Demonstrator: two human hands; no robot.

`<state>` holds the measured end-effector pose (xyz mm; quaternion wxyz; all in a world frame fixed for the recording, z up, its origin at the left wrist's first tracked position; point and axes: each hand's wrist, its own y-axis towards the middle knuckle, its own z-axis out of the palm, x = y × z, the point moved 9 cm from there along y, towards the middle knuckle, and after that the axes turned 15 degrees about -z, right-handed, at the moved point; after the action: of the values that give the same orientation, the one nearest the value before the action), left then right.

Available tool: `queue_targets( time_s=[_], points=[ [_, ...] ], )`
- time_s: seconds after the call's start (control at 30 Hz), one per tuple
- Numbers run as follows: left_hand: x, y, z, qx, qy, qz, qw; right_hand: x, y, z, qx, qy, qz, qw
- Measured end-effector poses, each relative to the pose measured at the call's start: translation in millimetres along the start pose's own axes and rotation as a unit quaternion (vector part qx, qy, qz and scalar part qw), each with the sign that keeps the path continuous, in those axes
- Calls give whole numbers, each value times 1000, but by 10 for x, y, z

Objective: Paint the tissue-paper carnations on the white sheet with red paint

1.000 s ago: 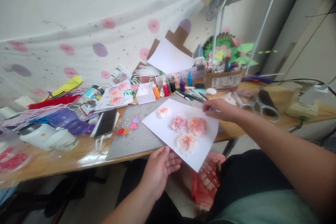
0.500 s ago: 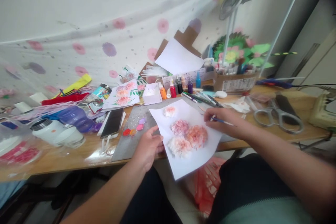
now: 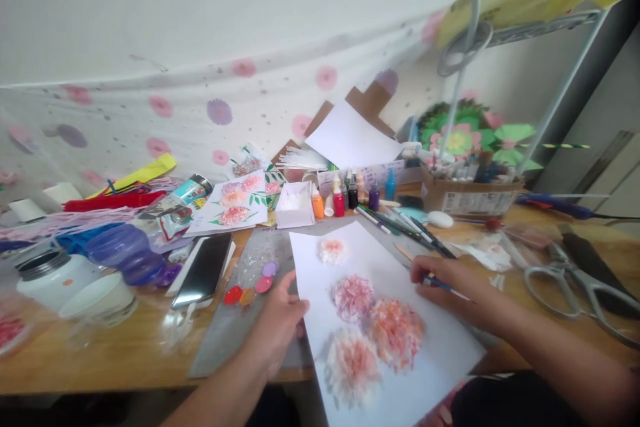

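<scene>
Swung round since a second ago, the white sheet (image 3: 435,367) now runs its left edge more toward the person, and the left hand (image 3: 273,320) has moved along with it. Farthest left of that hand stands a white jar (image 3: 57,283); nearer lies a black phone (image 3: 204,270), then dabs of colour (image 3: 264,285) on a grey mat (image 3: 217,340), just beyond its fingers. The left hand is half curled, thumb at the sheet's edge; whether it pinches, I cannot tell. Between both hands spreads the sheet with four fluffy flowers (image 3: 353,300), small bottles (image 3: 340,202) standing beyond. The right hand (image 3: 443,280), over the sheet's far right edge, has its fingers closed around a slim blue-handled tool (image 3: 440,283). Right of it lie silver scissors (image 3: 583,290).
</scene>
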<state>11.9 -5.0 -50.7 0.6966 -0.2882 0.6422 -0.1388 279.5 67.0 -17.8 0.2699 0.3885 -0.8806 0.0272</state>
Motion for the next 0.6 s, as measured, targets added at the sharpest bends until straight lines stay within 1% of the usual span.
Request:
queue_targets(
  time_s=[0.07, 0.17, 0.23, 0.3, 0.43, 0.5, 0.6],
  points=[
    [-13, -7, 13, 6, 10, 19, 1000, 5, -29, -56, -17, 12, -3, 1000],
    [-35, 22, 18, 20, 11, 27, 999, -33, -78, -132, -51, 18, 13, 998],
    [-102, 90, 33, 29, 12, 24, 999, -88, -93, -163, -67, 17, 31, 997],
    [-221, 200, 53, 30, 14, 23, 999, -152, -86, -181, -75, 10, 48, 996],
    [-444, 472, 117, 21, 22, 28, 999, -235, -34, -179, -72, -19, 62, 995],
    [-479, 581, 136, 12, 20, 25, 999, -235, -2, -139, -57, -31, 57, 996],
    [-476, 659, 142, 0, 13, 24, 1000, -191, 41, -86, -42, -38, 43, 997]
  ],
)
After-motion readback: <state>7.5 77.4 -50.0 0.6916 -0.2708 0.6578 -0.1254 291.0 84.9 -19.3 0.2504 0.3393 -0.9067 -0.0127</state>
